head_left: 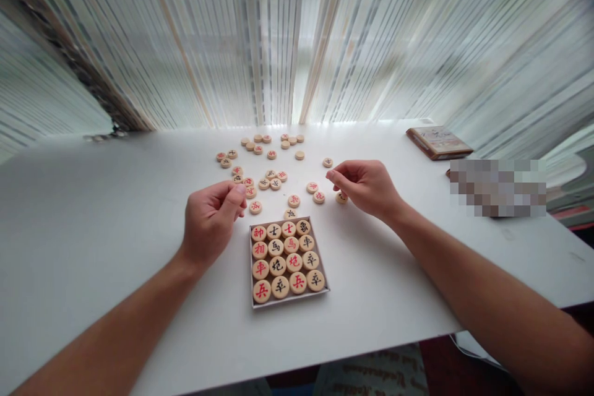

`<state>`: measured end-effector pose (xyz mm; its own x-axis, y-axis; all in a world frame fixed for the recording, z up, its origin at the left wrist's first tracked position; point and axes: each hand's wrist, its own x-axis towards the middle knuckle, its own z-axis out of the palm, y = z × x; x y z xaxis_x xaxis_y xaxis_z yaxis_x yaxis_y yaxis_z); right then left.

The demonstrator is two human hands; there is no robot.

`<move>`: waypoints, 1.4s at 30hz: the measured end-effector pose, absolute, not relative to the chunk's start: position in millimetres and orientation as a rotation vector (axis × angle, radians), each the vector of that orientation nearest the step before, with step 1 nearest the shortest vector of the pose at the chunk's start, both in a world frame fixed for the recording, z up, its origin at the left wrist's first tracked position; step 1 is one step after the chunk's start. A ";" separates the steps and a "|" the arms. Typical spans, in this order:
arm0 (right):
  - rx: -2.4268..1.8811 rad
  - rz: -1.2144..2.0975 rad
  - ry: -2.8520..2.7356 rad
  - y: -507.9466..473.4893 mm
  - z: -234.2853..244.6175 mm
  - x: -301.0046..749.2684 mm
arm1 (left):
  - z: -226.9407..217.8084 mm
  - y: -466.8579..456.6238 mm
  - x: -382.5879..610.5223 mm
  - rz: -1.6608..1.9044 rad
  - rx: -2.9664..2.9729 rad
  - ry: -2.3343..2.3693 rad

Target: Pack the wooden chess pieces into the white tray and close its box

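A shallow square box (291,298) lies on the table in front of me, filled with rows of round Chinese chess pieces with red or black characters. To the box's upper left is my left hand (210,218), curled with the thumb pressed to the fingers, beside a red-marked piece (255,207). My right hand (366,187) is closed in a pinch right of the box, just below a black-marked piece (327,162). Another piece (341,198) shows partly under it. What either hand holds, if anything, is hidden. One piece (290,215) sits against the box's far edge.
Several loose pieces (271,154) are scattered over the white table (116,216) beyond the box. A flat brown-edged box (439,142) lies at the far right, with a blurred-out item (496,189) nearer. Striped curtains (260,37) hang behind the table.
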<state>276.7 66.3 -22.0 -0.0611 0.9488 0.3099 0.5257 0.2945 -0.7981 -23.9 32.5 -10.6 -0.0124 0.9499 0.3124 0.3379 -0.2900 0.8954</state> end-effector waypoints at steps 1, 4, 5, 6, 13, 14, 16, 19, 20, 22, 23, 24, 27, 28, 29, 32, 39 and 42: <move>-1.351 0.611 -1.722 65.4 -22.3 275.4 | -10.3 32.3 -23.6 1.305 1.683 1.351; -1.353 0.588 -1.749 63.1 -23.8 272.3 | -9.1 31.8 -22.9 1.289 1.717 1.360; -1.353 0.585 -1.756 62.6 -24.5 271.6 | -8.9 31.7 -22.9 1.285 1.724 1.364; -1.352 0.581 -1.762 62.4 -25.2 271.1 | -8.7 31.5 -22.9 1.281 1.731 1.370; -1.349 0.548 -1.778 62.6 -28.7 270.3 | -8.5 29.5 -22.6 1.276 1.763 1.408; -1.353 0.535 -1.781 62.6 -27.9 271.3 | -8.3 29.5 -23.0 1.274 1.770 1.413; -1.372 0.502 -1.800 62.3 -24.6 274.3 | -7.6 29.6 -24.4 1.268 1.784 1.416; -1.423 0.451 -1.870 60.0 -15.8 279.7 | -6.8 29.4 -27.7 1.281 1.796 1.412; -1.446 0.435 -1.900 58.7 -12.7 281.1 | -6.8 29.3 -28.7 1.288 1.796 1.411; -1.502 0.399 -1.951 55.6 -7.4 284.2 | -7.2 28.9 -29.8 1.307 1.792 1.409; -1.536 0.373 -1.969 53.8 -5.7 286.5 | -7.6 28.6 -29.9 1.323 1.791 1.407; -1.575 0.341 -1.983 51.8 -4.7 290.1 | -8.0 28.1 -29.6 1.333 1.793 1.405; -1.732 0.202 -1.986 44.0 -4.8 314.5 | -8.8 26.5 -27.3 1.347 1.849 1.429; -1.801 0.138 -1.969 40.6 -5.7 328.4 | -8.9 26.2 -26.5 1.350 1.871 1.444; -1.884 0.059 -1.928 36.6 -6.7 345.1 | -9.1 26.1 -25.9 1.349 1.889 1.455; -2.158 -0.186 -1.709 22.6 -10.9 405.8 | -10.1 28.0 -25.6 1.315 1.921 1.441; -2.453 -0.217 -1.545 0.7 -31.1 501.4 | -10.0 35.3 -26.6 1.195 1.905 1.515; -2.389 -0.191 -1.568 -2.7 -37.0 494.5 | -7.1 33.4 -23.9 1.161 1.891 1.508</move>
<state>494.5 -2.7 -37.0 0.4032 0.8776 0.2593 0.9142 -0.3735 -0.1572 -23.9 33.4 -7.1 0.0458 0.9431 0.3293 0.5594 -0.2974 0.7737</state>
